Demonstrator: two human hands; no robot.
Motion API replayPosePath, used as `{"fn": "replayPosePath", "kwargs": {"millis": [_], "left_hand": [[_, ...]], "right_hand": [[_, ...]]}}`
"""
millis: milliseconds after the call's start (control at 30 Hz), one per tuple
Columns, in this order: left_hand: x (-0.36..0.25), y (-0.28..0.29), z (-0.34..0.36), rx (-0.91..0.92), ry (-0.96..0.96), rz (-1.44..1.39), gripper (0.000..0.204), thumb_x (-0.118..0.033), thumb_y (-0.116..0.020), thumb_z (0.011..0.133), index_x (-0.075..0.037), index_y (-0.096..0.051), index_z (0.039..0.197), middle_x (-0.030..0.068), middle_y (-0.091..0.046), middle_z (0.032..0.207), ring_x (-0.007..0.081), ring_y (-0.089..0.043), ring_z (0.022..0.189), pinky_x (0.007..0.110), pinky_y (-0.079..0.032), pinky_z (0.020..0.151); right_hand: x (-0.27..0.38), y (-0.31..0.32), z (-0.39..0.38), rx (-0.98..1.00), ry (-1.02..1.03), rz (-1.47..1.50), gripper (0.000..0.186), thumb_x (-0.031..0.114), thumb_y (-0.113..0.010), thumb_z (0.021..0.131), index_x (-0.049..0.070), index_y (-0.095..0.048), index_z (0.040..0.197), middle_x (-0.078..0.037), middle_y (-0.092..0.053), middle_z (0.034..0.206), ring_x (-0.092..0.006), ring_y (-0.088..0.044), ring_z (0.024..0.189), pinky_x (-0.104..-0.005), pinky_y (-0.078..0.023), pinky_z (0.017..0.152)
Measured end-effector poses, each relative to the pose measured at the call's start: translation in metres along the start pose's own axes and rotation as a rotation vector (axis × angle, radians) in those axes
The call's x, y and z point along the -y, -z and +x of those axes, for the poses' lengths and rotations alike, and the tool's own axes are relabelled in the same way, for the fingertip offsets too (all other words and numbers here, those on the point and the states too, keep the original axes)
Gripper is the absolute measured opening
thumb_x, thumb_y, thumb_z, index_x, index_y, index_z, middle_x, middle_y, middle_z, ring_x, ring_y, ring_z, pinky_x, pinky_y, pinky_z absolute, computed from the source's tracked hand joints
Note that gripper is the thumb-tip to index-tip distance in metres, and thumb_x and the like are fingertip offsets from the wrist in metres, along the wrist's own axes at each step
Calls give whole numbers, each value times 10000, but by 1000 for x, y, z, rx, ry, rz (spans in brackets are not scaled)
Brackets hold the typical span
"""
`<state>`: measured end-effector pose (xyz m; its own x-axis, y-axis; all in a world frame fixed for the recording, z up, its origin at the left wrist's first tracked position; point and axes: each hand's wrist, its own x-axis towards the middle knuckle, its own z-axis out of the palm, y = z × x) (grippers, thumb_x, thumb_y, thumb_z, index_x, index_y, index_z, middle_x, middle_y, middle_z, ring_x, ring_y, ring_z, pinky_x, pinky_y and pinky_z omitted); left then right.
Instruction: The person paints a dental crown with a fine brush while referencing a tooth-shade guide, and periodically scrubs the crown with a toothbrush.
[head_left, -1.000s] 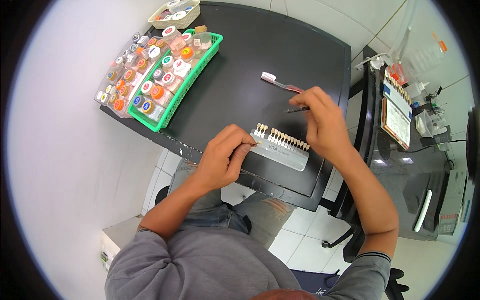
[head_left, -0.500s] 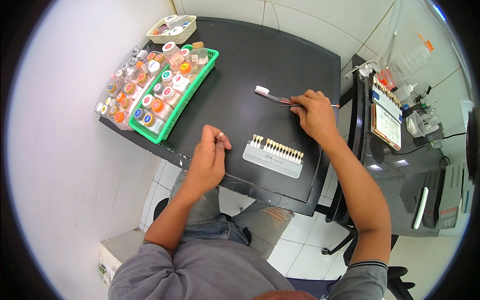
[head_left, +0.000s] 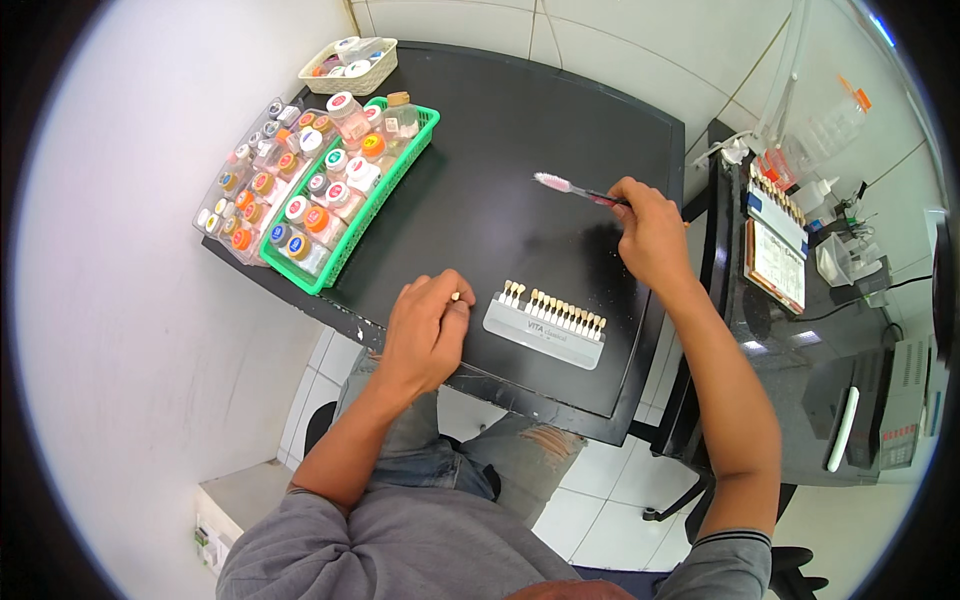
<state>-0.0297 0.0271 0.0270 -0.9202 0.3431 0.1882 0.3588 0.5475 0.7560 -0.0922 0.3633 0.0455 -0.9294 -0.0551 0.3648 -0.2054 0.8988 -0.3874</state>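
Observation:
My right hand [head_left: 655, 240] is closed on a toothbrush [head_left: 582, 191], whose pale bristled head points left above the black table. The end of a thin stick [head_left: 686, 225] shows beside the same hand; the rest of it is hidden. Near the table's front edge my left hand [head_left: 425, 335] pinches a tiny tooth-coloured piece [head_left: 456, 296] between thumb and forefinger. Between the two hands lies a dental shade guide [head_left: 540, 330], a grey holder with a row of tooth-shaped tabs along its far edge and a gap in the row.
A green basket [head_left: 352, 232] of lidded jars stands on the table's left, beside a clear tray [head_left: 205, 220] of smaller jars. A cream basket [head_left: 377, 72] sits behind them. On the right-hand counter are a notebook [head_left: 774, 262] and another shade guide [head_left: 776, 225].
My right hand has drawn the toothbrush rightward, away from its former spot on the table. My left hand has shifted slightly right and nearer to me, still pinching the tiny piece.

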Motion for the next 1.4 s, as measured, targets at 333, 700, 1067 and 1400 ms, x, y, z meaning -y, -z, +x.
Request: {"fn": "replayPosePath", "kwargs": {"millis": [333, 700, 1067, 1400], "left_hand": [[-12, -7, 3, 101, -129, 294, 654, -402, -970, 825, -101, -761, 1367, 74, -662, 1058, 266, -610, 1008, 398, -430, 920], [-1, -4, 13, 174, -99, 105, 691, -399, -1044, 711, -99, -679, 1216, 64, -668, 1083, 292, -610, 1049, 419, -464, 967], [10, -1, 14, 244, -204, 92, 576, -490, -1000, 761, -97, -696, 1052, 37, -604, 920, 266, -544, 943, 414, -396, 945], [12, 6, 14, 320, -251, 60, 346, -350, -768, 1033, -52, -651, 904, 77, -545, 856, 275, -475, 875, 425, -365, 886]], "right_hand": [[6, 2, -5, 14, 6, 91, 54, 89, -674, 1060, 77, -689, 1110, -102, -696, 952, -345, -675, 971, -482, -467, 873], [31, 34, -8, 104, 309, 133, 135, 238, -765, 989, 105, -743, 999, -51, -630, 903, -272, -587, 923, -418, -381, 891], [44, 44, -10, 51, 498, 35, 122, 207, -772, 886, 107, -705, 866, -39, -541, 842, -263, -510, 848, -414, -349, 850], [57, 42, -14, -158, 516, -44, 164, 163, -739, 770, 113, -583, 775, -49, -482, 772, -267, -470, 766, -432, -321, 773]]}}
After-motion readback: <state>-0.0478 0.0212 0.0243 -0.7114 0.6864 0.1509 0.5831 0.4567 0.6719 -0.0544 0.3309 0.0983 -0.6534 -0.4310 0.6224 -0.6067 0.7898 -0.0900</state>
